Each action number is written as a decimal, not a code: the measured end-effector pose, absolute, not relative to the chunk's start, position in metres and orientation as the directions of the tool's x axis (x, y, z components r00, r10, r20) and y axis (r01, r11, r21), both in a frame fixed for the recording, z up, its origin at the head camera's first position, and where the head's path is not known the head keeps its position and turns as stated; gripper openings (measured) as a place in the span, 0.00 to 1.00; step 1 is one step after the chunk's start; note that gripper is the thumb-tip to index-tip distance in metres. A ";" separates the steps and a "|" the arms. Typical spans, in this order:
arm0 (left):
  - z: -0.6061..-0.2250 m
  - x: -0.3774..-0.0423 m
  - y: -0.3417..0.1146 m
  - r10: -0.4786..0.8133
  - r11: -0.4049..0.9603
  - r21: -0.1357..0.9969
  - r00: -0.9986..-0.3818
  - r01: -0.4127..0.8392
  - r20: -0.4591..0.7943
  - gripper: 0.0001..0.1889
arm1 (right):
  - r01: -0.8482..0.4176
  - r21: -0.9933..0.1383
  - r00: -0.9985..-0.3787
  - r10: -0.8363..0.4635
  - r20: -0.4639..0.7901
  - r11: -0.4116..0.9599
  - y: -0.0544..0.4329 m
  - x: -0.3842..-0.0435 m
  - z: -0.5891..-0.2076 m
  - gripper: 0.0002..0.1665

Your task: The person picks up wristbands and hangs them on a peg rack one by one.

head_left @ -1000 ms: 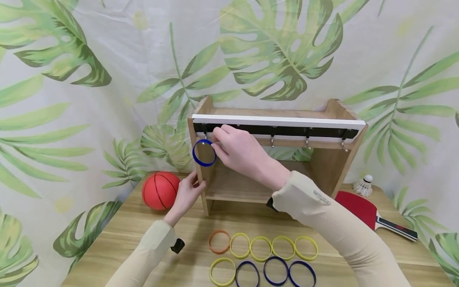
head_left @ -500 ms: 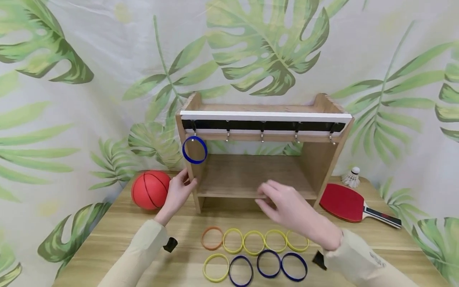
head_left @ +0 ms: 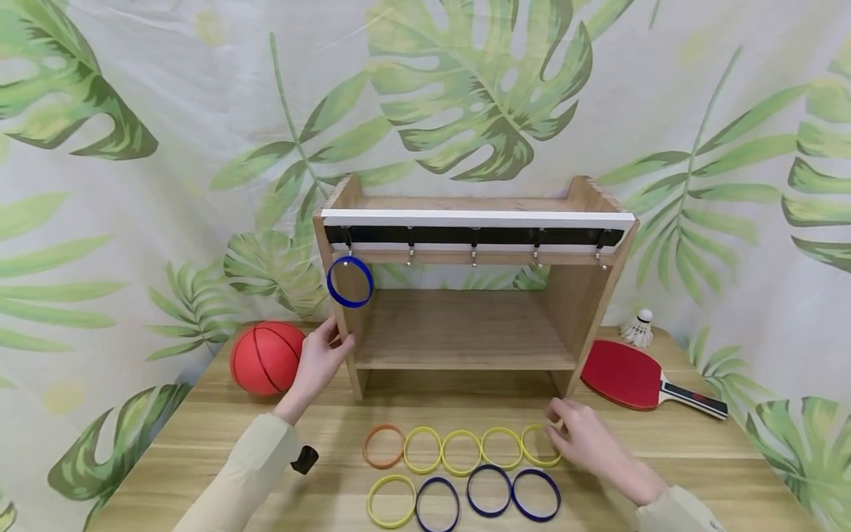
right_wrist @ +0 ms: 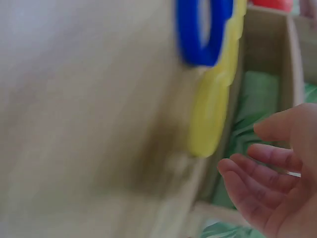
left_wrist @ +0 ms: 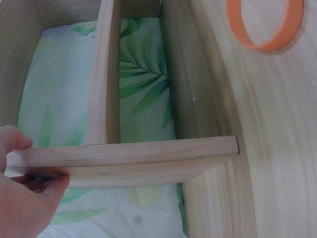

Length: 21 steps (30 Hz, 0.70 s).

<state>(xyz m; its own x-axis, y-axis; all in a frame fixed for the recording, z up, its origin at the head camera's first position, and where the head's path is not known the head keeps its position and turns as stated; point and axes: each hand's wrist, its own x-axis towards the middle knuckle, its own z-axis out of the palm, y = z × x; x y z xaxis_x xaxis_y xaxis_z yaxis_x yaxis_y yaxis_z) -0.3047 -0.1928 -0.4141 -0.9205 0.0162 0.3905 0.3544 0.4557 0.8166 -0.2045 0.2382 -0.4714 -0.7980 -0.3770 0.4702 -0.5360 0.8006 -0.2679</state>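
My left hand [head_left: 321, 357] grips the left side panel of a small wooden shelf [head_left: 465, 325]. In the left wrist view the thumb and fingers lie on opposite faces of that panel [left_wrist: 124, 157]. Above this hand, a blue ring [head_left: 349, 304] hangs from the leftmost hook on the black hook strip [head_left: 442, 236]. My right hand [head_left: 592, 440] is low over the table, beside the rightmost yellow ring [head_left: 543, 464] of the back row. Its fingers are loosely bent and hold nothing in the right wrist view, with that yellow ring [right_wrist: 208, 119] just beyond the fingertips.
An orange ring [head_left: 366, 448] begins the back row, followed by several yellow ones. A yellow ring [head_left: 389, 525] and three dark blue rings [head_left: 535, 519] form the front row. A red ball [head_left: 266, 358] stands left; a red paddle [head_left: 621, 375] and a shuttlecock [head_left: 639, 329] lie right.
My right hand has let go of the blue ring, which now hangs on the hook, and has moved down and right to the table rings. The left hand still holds the shelf panel.
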 end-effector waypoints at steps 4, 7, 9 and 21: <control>-0.413 -0.304 -0.193 0.019 0.451 0.822 -0.925 0.347 0.380 0.17 | -0.458 -0.283 -0.851 -0.323 0.414 0.843 0.247 -0.207 -0.485 0.11; -0.413 -0.303 -0.193 0.016 0.457 0.820 -0.925 0.344 0.379 0.17 | -0.429 -0.288 -0.874 -0.313 0.372 0.856 0.250 -0.208 -0.489 0.12; -0.413 -0.303 -0.193 0.018 0.459 0.819 -0.926 0.344 0.378 0.17 | -0.427 -0.286 -0.878 -0.317 0.358 0.858 0.251 -0.209 -0.491 0.12; -0.413 -0.303 -0.192 0.023 0.449 0.818 -0.920 0.360 0.392 0.17 | -0.553 -0.272 -0.796 -0.403 0.451 0.788 0.256 -0.215 -0.493 0.14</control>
